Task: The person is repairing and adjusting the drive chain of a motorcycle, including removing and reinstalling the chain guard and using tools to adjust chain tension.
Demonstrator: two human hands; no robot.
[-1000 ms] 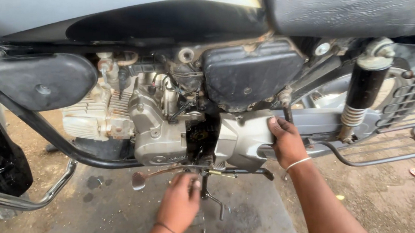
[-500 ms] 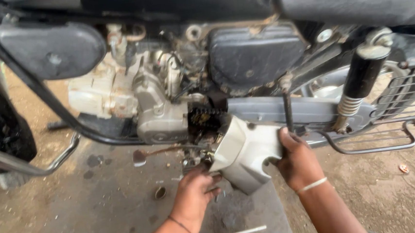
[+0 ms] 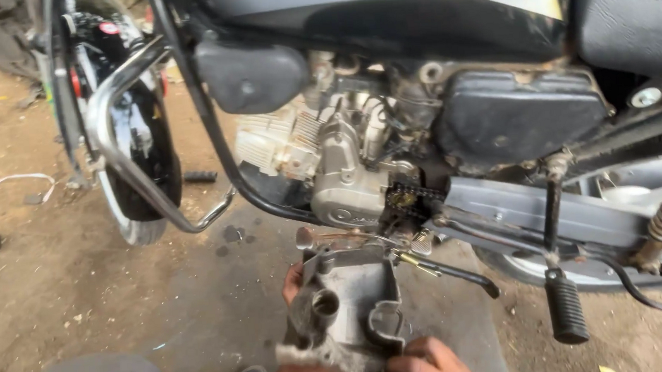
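Hands (image 3: pixel 373 338) grip grey engine cover (image 3: pixel 352 305) just below exposed chain (image 3: pixel 409 198).

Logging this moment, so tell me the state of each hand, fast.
Left hand: closed on the far edge of the grey engine cover, mostly hidden behind it.
Right hand: gripping the same cover at its near edge.

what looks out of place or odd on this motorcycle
The grey metal engine side cover is off the motorcycle, held in both hands below the engine. Where a cover would sit, the drive chain and sprocket lie bare beside the silver engine casing. Dark spots stain the ground beneath.
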